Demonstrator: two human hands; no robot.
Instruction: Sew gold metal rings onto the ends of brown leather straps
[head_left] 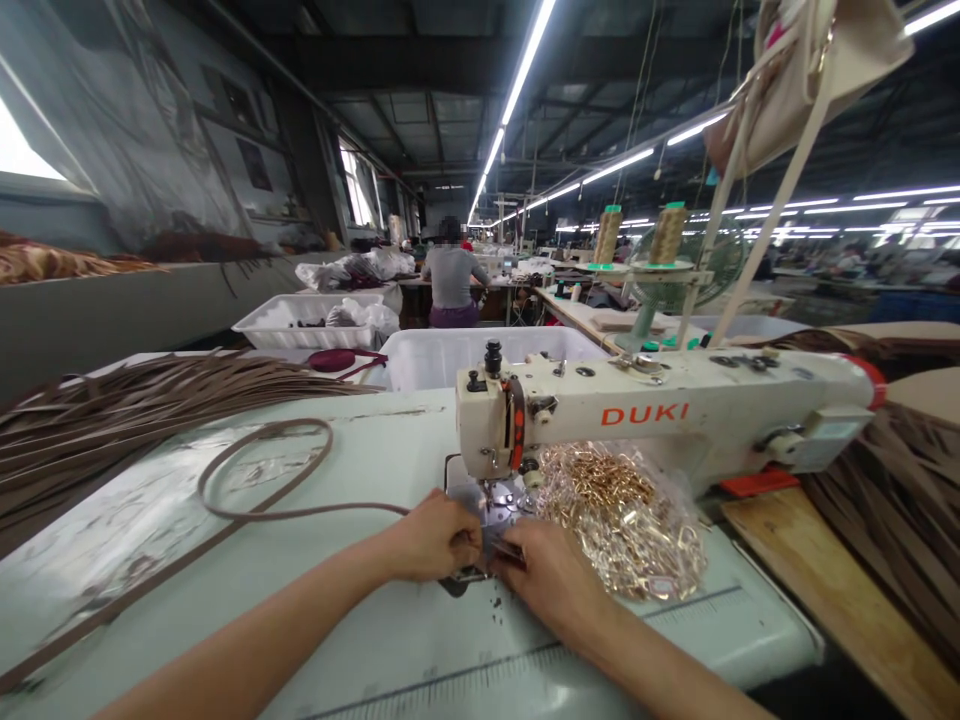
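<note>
My left hand (pixel 439 540) and my right hand (pixel 551 575) meet in front of the needle of a white DUKI sewing machine (pixel 660 410). Both have their fingers pinched on the end of a long brown strap (pixel 262 470) that lies on the machine bed under the presser foot. The strap loops away to the left over the pale green table (pixel 360 600). A clear bag of gold metal buckles (pixel 622 510) lies right beside my right hand, under the machine arm.
A heap of brown straps (pixel 112 420) covers the table's left side, more straps (pixel 900 500) lie at the right by a wooden board (pixel 825 590). White plastic bins (pixel 442 355) stand behind the machine. Thread cones (pixel 666 232) sit above. A person (pixel 452 280) sits at a far bench.
</note>
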